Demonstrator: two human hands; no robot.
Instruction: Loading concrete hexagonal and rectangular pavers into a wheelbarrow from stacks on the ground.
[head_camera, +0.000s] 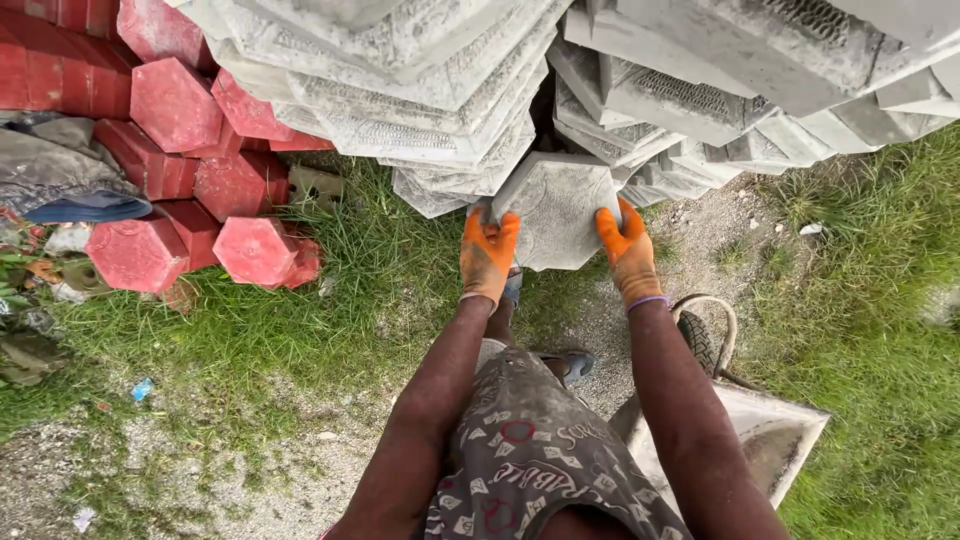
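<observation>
The upper part of the view is filled by a tall stack of grey paving blocks (420, 90), laid flat in tilted layers. To the left, a heap of red hexagonal blocks (190, 170) is seen lying on the grass (330, 310), with crumpled cloth and litter (60, 175) beside it. At the lower right, a wheelbarrow (770, 440) is partly shown, its tyre visible just behind the right forearm. A single grey hexagonal block (556, 208) is held up at the foot of the grey stack, apparently still touching the blocks above it, though the contact is shadowed. The left hand (487, 255), in an orange glove, is clamped on the block's left edge, fingers closed over it. The right hand (625, 250), gloved alike, is clamped on the right edge in the same manner.
</observation>
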